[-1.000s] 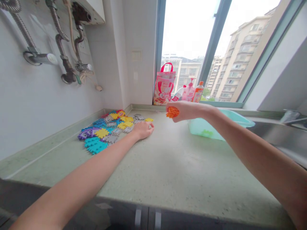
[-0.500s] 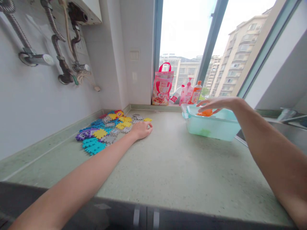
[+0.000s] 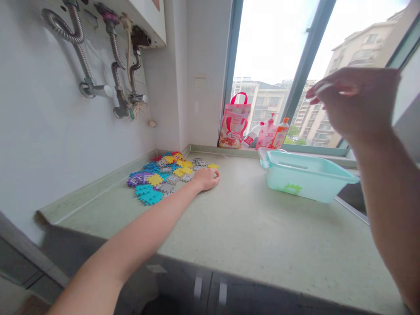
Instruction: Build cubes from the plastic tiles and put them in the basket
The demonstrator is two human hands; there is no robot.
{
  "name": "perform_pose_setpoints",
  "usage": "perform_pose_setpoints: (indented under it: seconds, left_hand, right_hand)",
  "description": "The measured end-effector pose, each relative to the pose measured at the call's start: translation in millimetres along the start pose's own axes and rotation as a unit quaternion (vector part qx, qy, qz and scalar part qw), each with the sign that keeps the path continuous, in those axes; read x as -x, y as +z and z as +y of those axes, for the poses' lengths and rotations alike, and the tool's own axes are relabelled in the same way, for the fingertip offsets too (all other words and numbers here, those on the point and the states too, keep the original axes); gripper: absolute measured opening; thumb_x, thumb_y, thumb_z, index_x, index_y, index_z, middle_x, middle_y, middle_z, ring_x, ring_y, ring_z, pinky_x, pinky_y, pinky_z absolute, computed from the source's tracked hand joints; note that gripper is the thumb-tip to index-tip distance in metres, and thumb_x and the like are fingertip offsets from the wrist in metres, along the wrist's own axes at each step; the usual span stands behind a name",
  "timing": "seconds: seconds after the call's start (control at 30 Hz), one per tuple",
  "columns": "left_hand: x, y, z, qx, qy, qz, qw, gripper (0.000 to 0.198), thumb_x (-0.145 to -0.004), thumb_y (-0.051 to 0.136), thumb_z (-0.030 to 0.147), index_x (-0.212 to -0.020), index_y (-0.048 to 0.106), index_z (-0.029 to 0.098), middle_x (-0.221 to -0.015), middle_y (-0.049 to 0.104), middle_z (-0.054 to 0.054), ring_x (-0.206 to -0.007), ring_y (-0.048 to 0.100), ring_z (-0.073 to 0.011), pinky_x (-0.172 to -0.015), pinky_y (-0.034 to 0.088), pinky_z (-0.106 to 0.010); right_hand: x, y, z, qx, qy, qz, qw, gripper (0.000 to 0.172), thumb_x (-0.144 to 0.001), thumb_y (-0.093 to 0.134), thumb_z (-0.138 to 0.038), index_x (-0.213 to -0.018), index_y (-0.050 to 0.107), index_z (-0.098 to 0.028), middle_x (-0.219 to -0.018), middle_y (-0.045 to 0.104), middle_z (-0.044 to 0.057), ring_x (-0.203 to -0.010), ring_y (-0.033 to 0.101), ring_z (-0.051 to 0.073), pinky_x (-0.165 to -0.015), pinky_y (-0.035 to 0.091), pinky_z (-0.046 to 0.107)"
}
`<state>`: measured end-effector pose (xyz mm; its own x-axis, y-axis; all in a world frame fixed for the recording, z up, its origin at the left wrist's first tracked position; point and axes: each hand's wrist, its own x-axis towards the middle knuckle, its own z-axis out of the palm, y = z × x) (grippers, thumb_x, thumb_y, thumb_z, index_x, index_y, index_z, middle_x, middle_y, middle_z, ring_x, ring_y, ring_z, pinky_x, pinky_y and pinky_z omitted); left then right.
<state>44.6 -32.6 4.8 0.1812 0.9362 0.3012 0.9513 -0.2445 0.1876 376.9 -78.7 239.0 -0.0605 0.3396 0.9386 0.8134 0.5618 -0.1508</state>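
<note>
My left hand (image 3: 206, 178) rests on the counter with its fingers curled in; whatever they may hold is hidden. A yellow piece (image 3: 213, 166) lies just behind it. To its left spreads a pile of notched plastic pieces, among them a turquoise one (image 3: 148, 194), a yellow one (image 3: 155, 180) and purple ones (image 3: 139, 178). My right hand (image 3: 357, 98) is raised in front of the window, above the pale green tub (image 3: 311, 175). Its bent fingers are blurred and no object shows in them. A green piece (image 3: 293, 188) shows through the tub's front wall.
On the windowsill stand a pink bag (image 3: 234, 127), a pink pump bottle (image 3: 267, 133) and an orange-capped bottle (image 3: 281, 133). A sink (image 3: 356, 199) lies at the right behind my right arm. Pipes and valves (image 3: 95, 90) stick out from the left wall.
My right hand has risen from the tub. The orange piece seen under it there is no longer visible. My left hand keeps its place by the pile, and the view has shifted left.
</note>
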Motion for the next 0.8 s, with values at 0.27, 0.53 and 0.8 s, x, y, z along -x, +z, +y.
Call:
perform_pose_setpoints:
  seconds: [0.27,0.53,0.8]
  left_hand:
    - [8.5,-6.8,2.5,-0.012,-0.001,-0.004,1.000,0.037,-0.095,0.055,0.041,-0.125,0.074,0.029,-0.108,0.081,-0.007,-0.103,0.075,-0.0267,-0.092,0.056,-0.037]
    - [9.1,-54.6,-15.7,-0.055,0.044,0.002,0.998,0.046,-0.092,0.062,0.045,-0.136,0.068,0.034,-0.106,0.082,-0.004,-0.109,0.074,-0.0271,-0.100,0.052,-0.037]
    - [43.5,-123.3,-184.6,-0.103,-0.051,0.003,0.993,0.085,-0.077,0.069,0.074,-0.146,0.063,0.025,-0.151,0.064,-0.010,-0.137,0.059,-0.0294,-0.112,0.043,-0.030]
  right_hand:
    - [170.6,155.1,-36.0,-0.075,-0.029,-0.345,0.935,0.030,-0.092,0.063,-0.021,-0.118,0.077,-0.020,-0.129,0.076,0.012,-0.114,0.072,0.026,-0.103,0.055,0.042]
    - [213.7,181.3,-12.5,-0.104,-0.086,-0.400,0.907,0.030,-0.096,0.059,-0.024,-0.120,0.076,-0.022,-0.136,0.072,0.012,-0.127,0.065,0.027,-0.116,0.046,0.043]
    - [211.8,181.8,-3.4,-0.146,-0.095,-0.411,0.895,0.030,-0.094,0.059,-0.023,-0.118,0.078,-0.024,-0.130,0.075,0.011,-0.124,0.068,0.029,-0.112,0.050,0.046]
